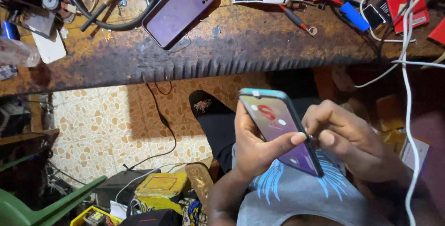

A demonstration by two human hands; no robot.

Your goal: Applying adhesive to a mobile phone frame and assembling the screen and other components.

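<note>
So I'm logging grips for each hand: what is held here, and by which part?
The left hand holds a smartphone from behind, thumb on its right edge. The right hand pinches something tiny at that edge.

Single view, head-worn, facing steeply down over the person's own lap. Close range: left hand (257, 145) and right hand (345, 135) fill lower centre. Beyond the hands, a scarred wooden workbench (232, 50) spans the top edge; below-left of them, patterned floor (102, 119). Right margin dim, probably shadowed. No second view.
</note>
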